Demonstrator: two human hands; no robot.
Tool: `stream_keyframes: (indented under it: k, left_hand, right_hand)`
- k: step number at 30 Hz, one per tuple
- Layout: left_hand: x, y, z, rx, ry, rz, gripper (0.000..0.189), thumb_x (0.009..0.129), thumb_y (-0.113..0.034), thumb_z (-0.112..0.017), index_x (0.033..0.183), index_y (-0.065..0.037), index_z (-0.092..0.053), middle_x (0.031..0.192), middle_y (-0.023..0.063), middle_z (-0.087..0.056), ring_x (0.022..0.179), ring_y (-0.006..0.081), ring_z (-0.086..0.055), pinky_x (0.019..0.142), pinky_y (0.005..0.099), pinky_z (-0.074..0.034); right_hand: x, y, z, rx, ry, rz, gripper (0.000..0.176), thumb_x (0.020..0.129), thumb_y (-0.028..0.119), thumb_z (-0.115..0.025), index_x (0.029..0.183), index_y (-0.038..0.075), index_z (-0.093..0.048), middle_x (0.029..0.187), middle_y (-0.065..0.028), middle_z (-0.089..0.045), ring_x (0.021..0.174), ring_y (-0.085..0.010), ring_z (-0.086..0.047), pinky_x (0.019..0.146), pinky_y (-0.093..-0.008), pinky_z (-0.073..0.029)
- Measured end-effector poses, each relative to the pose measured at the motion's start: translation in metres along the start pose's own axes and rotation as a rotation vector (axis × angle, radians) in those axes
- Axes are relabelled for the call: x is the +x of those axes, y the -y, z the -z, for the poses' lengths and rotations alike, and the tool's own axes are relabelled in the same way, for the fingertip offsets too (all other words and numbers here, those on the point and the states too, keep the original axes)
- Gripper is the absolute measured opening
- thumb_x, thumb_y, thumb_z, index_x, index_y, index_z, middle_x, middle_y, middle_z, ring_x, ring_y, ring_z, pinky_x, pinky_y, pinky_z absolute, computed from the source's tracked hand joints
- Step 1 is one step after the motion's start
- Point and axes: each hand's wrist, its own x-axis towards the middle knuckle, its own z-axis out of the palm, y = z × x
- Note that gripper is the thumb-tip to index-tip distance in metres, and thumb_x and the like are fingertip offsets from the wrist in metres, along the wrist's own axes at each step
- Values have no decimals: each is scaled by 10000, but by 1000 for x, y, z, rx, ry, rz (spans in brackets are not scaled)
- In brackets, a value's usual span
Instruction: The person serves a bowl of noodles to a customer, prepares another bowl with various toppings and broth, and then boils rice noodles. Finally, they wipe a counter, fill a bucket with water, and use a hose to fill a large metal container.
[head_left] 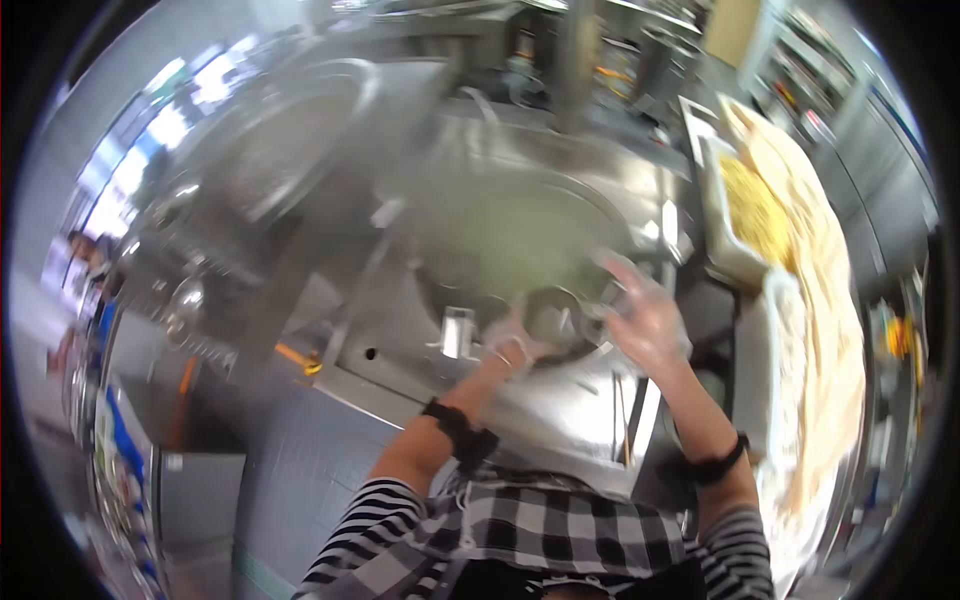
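My left hand [510, 345], in a clear glove, is at the near left side of a round metal basket [552, 312]. Its thumb points up along the rim and its fingers curve round the near side, though blur softens their tips. On the basket's right, my right hand [648, 325], also in a clear glove, is raised with its fingers apart and nothing seen in them. Both hands are at the near edge of a large round pot [600, 200] set in a steel counter [565, 410]. Steam hides most of the pale greenish water [510, 230].
On the right stand a white tray of yellow noodles [752, 205], a second white tray [765, 370] and a long cream cloth [825, 300]. Two thin sticks [622, 420] lie on the counter. A large blurred metal basin [300, 140] is at upper left. A person [88, 250] appears far left.
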Motion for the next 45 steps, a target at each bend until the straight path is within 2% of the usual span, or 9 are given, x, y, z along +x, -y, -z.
stream_keyframes:
  k: [5, 7, 17, 26, 32, 38, 40, 44, 45]
  left_hand:
    - [-8, -2, -8, 29, -72, 37, 613, 768, -207, -583, 1268, -40, -272, 1091, 184, -526, 977, 245, -549, 798, 329, -445]
    - [-29, -34, 34, -8, -54, -132, 555, 773, -202, -557, 1259, -83, -319, 978, 188, -571, 887, 258, -577, 755, 330, -449]
    - [-50, -34, 36, -2, -114, -470, 446, 730, -208, -566, 1158, -120, -476, 908, 178, -558, 804, 273, -555, 714, 333, -451]
    - [-165, 44, 125, -431, -163, -708, 339, 841, -212, -504, 1144, -60, -481, 997, 83, -572, 871, 163, -554, 753, 277, -452]
    - [-239, 99, 118, -934, -520, -299, 301, 822, -132, -544, 1108, -43, -515, 981, 64, -590, 757, 98, -542, 649, 221, -451]
    - [-274, 123, 92, -927, -641, 181, 218, 792, -173, -591, 943, -16, -584, 762, 9, -596, 629, 80, -525, 570, 210, -448]
    - [-278, 129, 83, -932, -680, 225, 204, 800, -186, -585, 915, -19, -601, 722, -4, -597, 602, 53, -506, 544, 189, -433]
    - [-278, 139, 76, -935, -715, 301, 201, 790, -179, -583, 900, -12, -606, 716, -16, -590, 582, 49, -496, 530, 184, -425]
    - [-278, 141, 75, -923, -722, 304, 205, 786, -179, -582, 898, -9, -608, 710, -20, -584, 577, 48, -492, 528, 183, -424]
  right_hand:
    - [-6, 6, 4, 171, 55, -1, 578, 563, -22, -511, 1136, 56, -506, 809, -93, -608, 634, -213, -568, 594, -337, -457]
    - [-2, 8, -2, 313, 91, -22, 527, 580, -55, -499, 1105, -4, -504, 1037, -164, -578, 956, -244, -566, 839, -287, -417]
    - [-10, -29, -48, 194, 130, -35, 220, 602, 7, -535, 806, 37, -608, 718, -125, -592, 688, -276, -582, 637, -327, -450]
    - [59, -74, -42, 3, 301, 638, 146, 607, 55, -534, 588, 159, -635, 635, -90, -571, 645, -266, -559, 610, -375, -449]
    - [67, -86, -71, -296, 561, 645, 136, 625, 111, -526, 609, 167, -649, 615, -97, -576, 675, -263, -571, 609, -375, -460]
    - [41, -108, -123, -314, 489, -218, 199, 734, 131, -453, 747, 68, -641, 841, -165, -604, 816, -281, -589, 718, -397, -455]
    - [39, -170, -165, -350, 478, 77, 209, 750, 142, -442, 761, 86, -643, 861, -168, -600, 827, -283, -583, 735, -378, -451]
    - [48, -61, -68, 54, 557, -96, 172, 708, 86, -476, 738, 106, -645, 817, -153, -601, 805, -286, -569, 733, -371, -442]
    - [51, -43, -42, -46, 603, 178, 169, 674, 49, -489, 719, 109, -641, 776, -137, -597, 786, -286, -560, 729, -369, -437]
